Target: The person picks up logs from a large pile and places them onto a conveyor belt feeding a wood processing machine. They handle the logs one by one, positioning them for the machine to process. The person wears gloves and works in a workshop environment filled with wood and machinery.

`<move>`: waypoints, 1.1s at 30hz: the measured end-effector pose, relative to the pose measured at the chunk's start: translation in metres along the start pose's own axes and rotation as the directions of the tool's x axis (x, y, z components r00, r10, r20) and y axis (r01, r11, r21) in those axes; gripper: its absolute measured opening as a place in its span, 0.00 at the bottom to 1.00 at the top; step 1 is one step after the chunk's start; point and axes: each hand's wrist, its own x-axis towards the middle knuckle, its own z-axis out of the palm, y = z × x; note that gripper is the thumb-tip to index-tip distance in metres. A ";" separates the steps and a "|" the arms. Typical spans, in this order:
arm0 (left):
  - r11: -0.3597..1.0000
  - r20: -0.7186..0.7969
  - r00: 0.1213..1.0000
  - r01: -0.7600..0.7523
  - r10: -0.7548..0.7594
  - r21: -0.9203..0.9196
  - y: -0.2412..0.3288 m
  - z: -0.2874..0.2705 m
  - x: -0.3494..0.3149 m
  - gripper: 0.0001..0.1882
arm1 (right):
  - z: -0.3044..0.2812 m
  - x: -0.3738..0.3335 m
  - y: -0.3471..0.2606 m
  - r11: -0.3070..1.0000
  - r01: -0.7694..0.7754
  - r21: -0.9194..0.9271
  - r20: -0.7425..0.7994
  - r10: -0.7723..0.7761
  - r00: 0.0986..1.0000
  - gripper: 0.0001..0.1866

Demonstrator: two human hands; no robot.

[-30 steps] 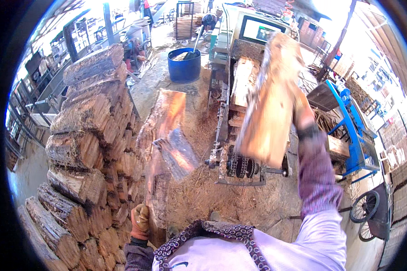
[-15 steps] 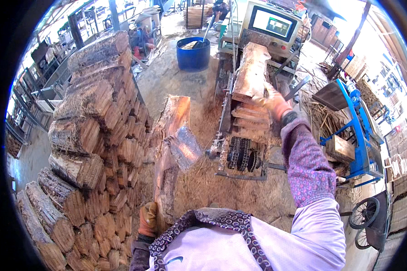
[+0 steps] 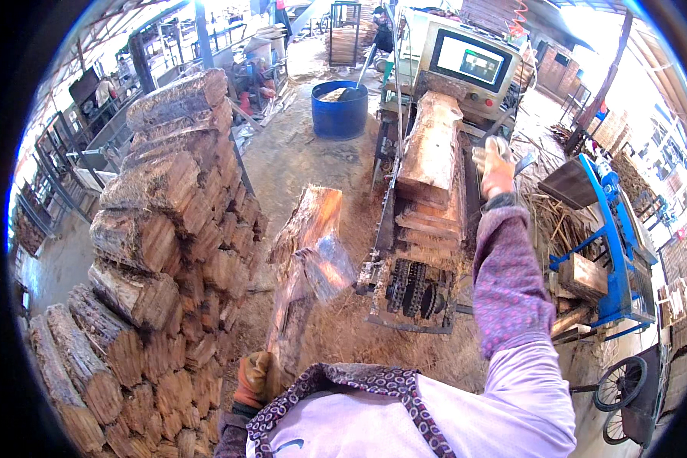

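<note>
My right hand (image 3: 495, 169), in a pale work glove, reaches out over the right side of a conveyor machine (image 3: 417, 267), beside a long split log (image 3: 433, 145) that lies on its bed. The hand's fingers are curled and nothing shows in them. My left hand (image 3: 253, 379), in an orange-brown glove, grips the near end of another split log (image 3: 304, 259) that stands tilted up in front of me. Several more split pieces (image 3: 427, 223) lie on the conveyor below the long one.
A tall stack of split logs (image 3: 153, 252) fills the left. A blue barrel (image 3: 340, 111) stands ahead, a machine with a screen (image 3: 470, 61) at the conveyor's far end. A blue metal frame (image 3: 611, 229) and a wheeled cart (image 3: 626, 389) stand on the right. Sawdust covers the ground.
My right hand set the log it was lifting down on the conveyor and let go, then moved to the right of it. The left hand keeps hold of its log.
</note>
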 end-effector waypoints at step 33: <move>0.691 0.419 0.840 -0.529 0.345 0.493 0.147 0.136 0.101 0.26 | -0.067 -0.420 -0.127 0.917 -0.091 -0.389 0.021 0.108 0.994 0.29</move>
